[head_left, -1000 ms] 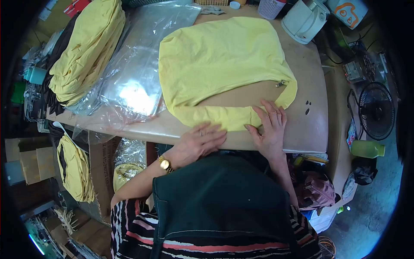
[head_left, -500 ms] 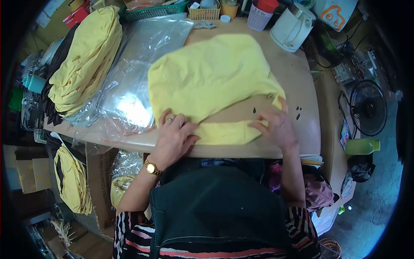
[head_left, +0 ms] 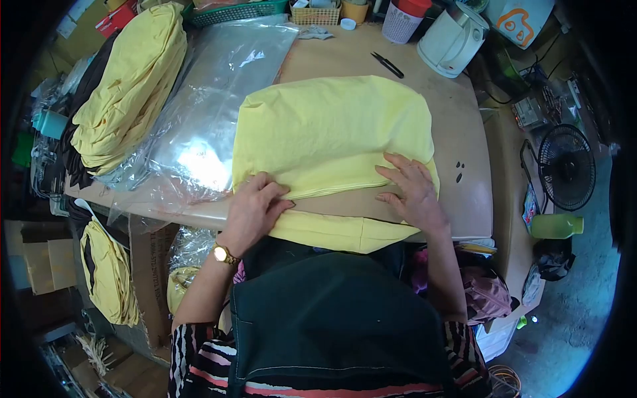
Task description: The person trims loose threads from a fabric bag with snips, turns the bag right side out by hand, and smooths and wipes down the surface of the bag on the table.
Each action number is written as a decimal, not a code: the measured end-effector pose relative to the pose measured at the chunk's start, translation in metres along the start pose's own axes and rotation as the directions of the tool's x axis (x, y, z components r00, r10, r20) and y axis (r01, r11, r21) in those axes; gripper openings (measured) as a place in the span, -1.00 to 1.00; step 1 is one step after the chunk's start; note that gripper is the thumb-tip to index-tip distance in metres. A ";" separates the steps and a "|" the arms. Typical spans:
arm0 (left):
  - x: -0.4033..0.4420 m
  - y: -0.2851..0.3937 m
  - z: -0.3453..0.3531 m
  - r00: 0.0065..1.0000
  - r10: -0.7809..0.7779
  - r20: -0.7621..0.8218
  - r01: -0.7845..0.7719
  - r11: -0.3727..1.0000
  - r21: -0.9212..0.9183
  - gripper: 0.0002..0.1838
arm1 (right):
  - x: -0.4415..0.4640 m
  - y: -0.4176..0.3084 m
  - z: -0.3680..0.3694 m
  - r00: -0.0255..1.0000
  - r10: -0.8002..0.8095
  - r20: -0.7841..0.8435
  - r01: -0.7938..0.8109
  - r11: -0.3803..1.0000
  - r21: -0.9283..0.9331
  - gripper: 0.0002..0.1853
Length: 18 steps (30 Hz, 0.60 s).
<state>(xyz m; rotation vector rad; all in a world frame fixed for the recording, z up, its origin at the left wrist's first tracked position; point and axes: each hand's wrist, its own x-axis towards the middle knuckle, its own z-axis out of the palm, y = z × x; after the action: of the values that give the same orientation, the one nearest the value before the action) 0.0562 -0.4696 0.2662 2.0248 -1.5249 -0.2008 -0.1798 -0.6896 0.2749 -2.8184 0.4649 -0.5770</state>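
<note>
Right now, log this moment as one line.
left hand: on yellow cloth bag, near-left corner | right hand: on bag, near-right side | strap: over near edge of table | black snips: beyond bag

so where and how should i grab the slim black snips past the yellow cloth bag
Best, I'd judge, by the thicker end of the slim black snips, at lower right, pinched from above by the right hand. They lie flat on the tan tabletop beyond the yellow cloth bag, narrow points angled away, with nothing covering them.
</note>
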 end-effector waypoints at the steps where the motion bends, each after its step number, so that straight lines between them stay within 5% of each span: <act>1: -0.002 -0.004 0.000 0.998 0.058 -0.037 -0.058 0.998 -0.007 -0.80 | -0.004 0.004 0.003 1.000 0.015 -0.014 -0.015 1.000 -0.002 -0.65; 8: -0.003 -0.022 0.012 0.991 0.045 -0.127 -0.042 0.999 0.027 -0.86 | -0.011 0.032 0.025 0.996 0.057 -0.068 -0.058 0.998 -0.015 -0.74; 14: 0.009 0.021 -0.023 0.994 0.037 0.101 -0.052 0.987 0.152 -0.79 | -0.002 0.009 0.002 0.993 0.117 0.005 -0.117 0.986 0.116 -0.75; 18: 0.044 0.066 0.004 0.978 0.195 -0.079 -0.205 0.965 -0.161 -0.69 | 0.009 -0.007 0.005 0.997 0.073 0.018 -0.075 0.976 0.206 -0.76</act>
<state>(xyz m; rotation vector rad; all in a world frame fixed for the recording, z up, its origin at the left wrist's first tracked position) 0.0141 -0.5228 0.3082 1.7176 -1.6044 -0.1777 -0.1678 -0.6857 0.2756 -2.5945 0.4768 -0.5604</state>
